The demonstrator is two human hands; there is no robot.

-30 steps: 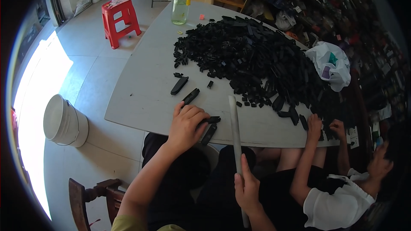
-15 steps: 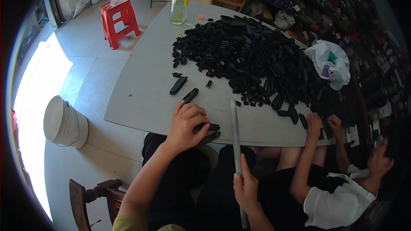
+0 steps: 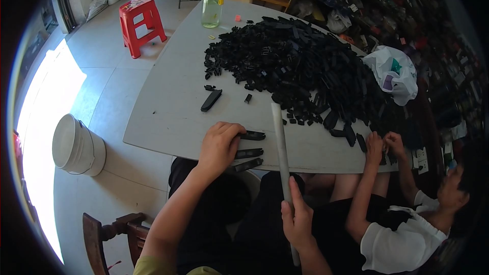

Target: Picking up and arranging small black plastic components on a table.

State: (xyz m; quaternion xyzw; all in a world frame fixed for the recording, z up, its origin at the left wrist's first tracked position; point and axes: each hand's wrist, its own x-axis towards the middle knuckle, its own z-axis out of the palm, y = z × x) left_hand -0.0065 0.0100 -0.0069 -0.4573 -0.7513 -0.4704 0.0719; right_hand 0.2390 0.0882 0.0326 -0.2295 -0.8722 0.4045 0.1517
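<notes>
Left hand (image 3: 219, 145) resting palm-down at the near edge of the white table (image 3: 153, 117), fingers curled over the left ends of three long black plastic pieces (image 3: 248, 151). Pieces stacked one below another, long axes running roughly left to right and sticking out to the right of the knuckles. Loosely closed over them rather than clenched; whether pinched or merely pressed down cannot be told.

Right hand (image 3: 298, 219) lower and to the right, off the table, wrapped around the near end of a pale grey rod (image 3: 279, 142). Rod's long axis pointing away from that fist, up across the table edge, far tip reaching the near fringe of the big pile of black parts (image 3: 300, 66). Rod passing just right of the three pieces, close to their free ends. Left hand clearly nearer to the pieces.

Up-left of the left hand, one more long black piece (image 3: 211, 100) lying alone, tilted. At right, another person's two hands (image 3: 382, 145) at the table edge.
</notes>
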